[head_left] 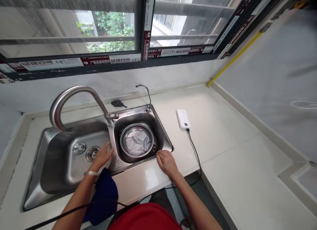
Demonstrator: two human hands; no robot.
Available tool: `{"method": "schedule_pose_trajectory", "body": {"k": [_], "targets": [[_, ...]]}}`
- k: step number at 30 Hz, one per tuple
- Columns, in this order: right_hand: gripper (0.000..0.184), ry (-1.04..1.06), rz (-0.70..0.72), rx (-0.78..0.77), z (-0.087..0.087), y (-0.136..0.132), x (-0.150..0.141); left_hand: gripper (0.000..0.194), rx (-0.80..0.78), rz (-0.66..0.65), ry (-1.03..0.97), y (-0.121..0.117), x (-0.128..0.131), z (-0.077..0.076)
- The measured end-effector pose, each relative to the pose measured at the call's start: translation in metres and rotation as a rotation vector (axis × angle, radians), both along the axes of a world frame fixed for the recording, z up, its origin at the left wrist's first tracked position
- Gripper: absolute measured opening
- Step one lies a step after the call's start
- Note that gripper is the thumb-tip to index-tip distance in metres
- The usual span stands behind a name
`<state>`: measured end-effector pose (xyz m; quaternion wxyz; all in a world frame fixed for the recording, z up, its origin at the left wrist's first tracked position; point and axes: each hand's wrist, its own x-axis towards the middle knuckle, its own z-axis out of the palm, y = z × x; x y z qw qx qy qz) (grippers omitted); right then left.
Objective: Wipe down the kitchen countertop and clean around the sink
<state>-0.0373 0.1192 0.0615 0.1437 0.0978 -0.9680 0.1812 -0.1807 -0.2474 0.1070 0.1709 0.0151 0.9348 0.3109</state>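
My left hand [101, 156] is over the left basin [58, 160] of the steel sink, its fingers spread against the divider [114, 150]. Nothing shows in its grasp. A round steel pan with a perforated basket [137, 140] sits in the right basin [158, 129]; water or shiny wet metal glints inside it. On the front right corner of the sink rim rests my right hand [167, 162], fingers laid over the edge beside the pan and holding nothing visible. Dark blue cloth [105, 193] lies under my left forearm at the counter's front edge.
A large curved faucet [74, 91] stands behind the basins, with a thin small tap [148, 94] to its right. Steel wool [118, 103] lies behind the sink. A white power bank [183, 119] trails a black cable [198, 160] over the counter edge. A yellow pipe [234, 59] runs up the wall.
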Motion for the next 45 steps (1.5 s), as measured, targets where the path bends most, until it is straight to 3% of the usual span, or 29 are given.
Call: {"method": "schedule_pose_trajectory", "body": {"k": [2,5,8,11,13,16,19,21,25,28,32,35,40,43,45], "targets": [[0.026,0.033,-0.021,-0.014,0.0,-0.003,0.001,0.076,-0.045,-0.123,-0.078,-0.025,0.035,0.009],[0.025,0.049,-0.024,-0.029,0.0,-0.005,0.001,0.085,-0.195,-0.15,-0.136,-0.041,0.098,0.014],[0.026,0.047,-0.021,-0.051,-0.001,-0.004,0.002,0.079,-0.436,-0.19,-0.179,-0.031,0.152,0.008],[0.026,0.043,-0.022,-0.078,-0.004,-0.003,0.004,0.067,-0.581,-0.164,-0.017,-0.021,0.177,0.002],[0.026,0.046,-0.026,-0.089,-0.007,-0.002,0.004,0.06,-0.53,-0.144,-0.021,-0.027,0.176,0.006],[0.025,0.063,-0.043,-0.093,-0.009,-0.002,0.003,0.061,-0.452,-0.117,-0.087,-0.056,0.162,0.022],[0.026,0.079,-0.044,-0.086,-0.008,-0.002,0.002,0.049,-0.568,-0.046,-0.049,-0.099,0.15,0.035],[0.027,0.086,-0.041,-0.08,-0.007,-0.003,0.001,0.047,-0.668,0.081,-0.059,-0.128,0.147,0.033],[0.027,0.093,-0.056,-0.076,-0.007,-0.003,0.001,0.045,-0.657,0.286,-0.144,-0.168,0.147,0.019],[0.025,0.089,-0.06,-0.068,-0.01,-0.003,0.0,0.045,-0.677,0.302,-0.209,-0.173,0.137,0.018],[0.025,0.085,-0.078,-0.059,-0.012,-0.003,0.0,0.065,-0.64,0.146,-0.429,-0.154,0.11,0.034],[0.025,0.093,-0.076,-0.053,-0.01,-0.004,-0.001,0.066,-0.659,0.064,-0.554,-0.148,0.098,0.045],[0.025,0.105,-0.082,-0.049,-0.006,-0.005,-0.003,0.04,-0.665,0.021,-0.545,-0.173,0.1,0.048],[0.026,0.115,-0.088,-0.041,-0.004,-0.007,-0.004,0.055,-0.662,0.047,-0.502,-0.178,0.095,0.043],[0.026,0.14,-0.095,-0.036,-0.004,-0.009,-0.003,0.069,-0.655,0.079,-0.398,-0.167,0.079,0.041]]}}
